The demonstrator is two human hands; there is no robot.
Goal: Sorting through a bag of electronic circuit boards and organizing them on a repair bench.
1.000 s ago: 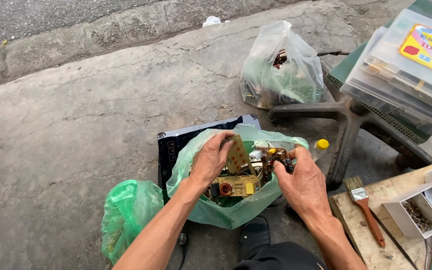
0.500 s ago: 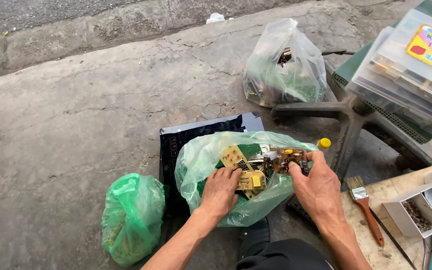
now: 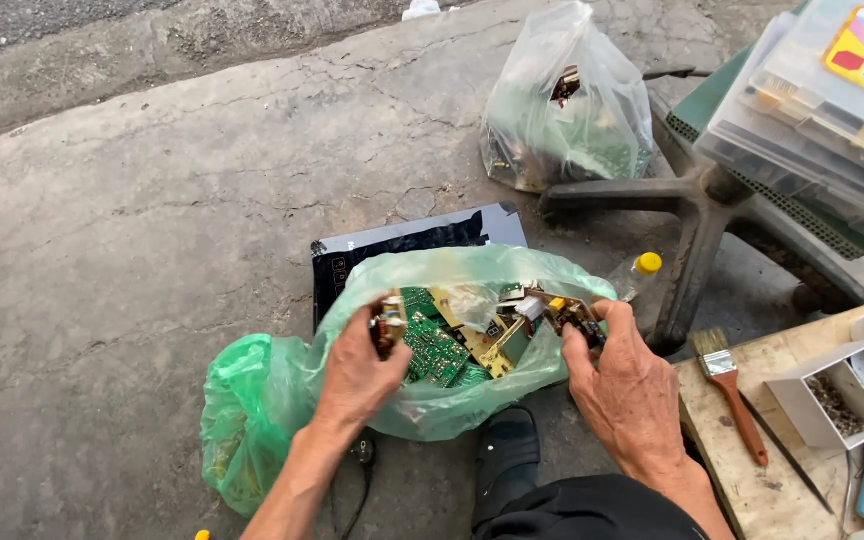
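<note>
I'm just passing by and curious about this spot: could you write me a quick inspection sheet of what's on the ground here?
Surface: cracked concrete ground; a wooden board at the lower right.
Job's things: pale green plastic bag holding green and tan circuit boards, lying over a black flat panel.
Clutter: second green bag, clear bag of boards, paintbrush, small white cardboard box, yellow-capped bottle, clear plastic organiser cases.
Hands: left hand and right hand both grip the bag's edges and the boards.
Cables: a dark cord below the left wrist.
Surroundings: dark metal chair base; kerb behind.
</note>
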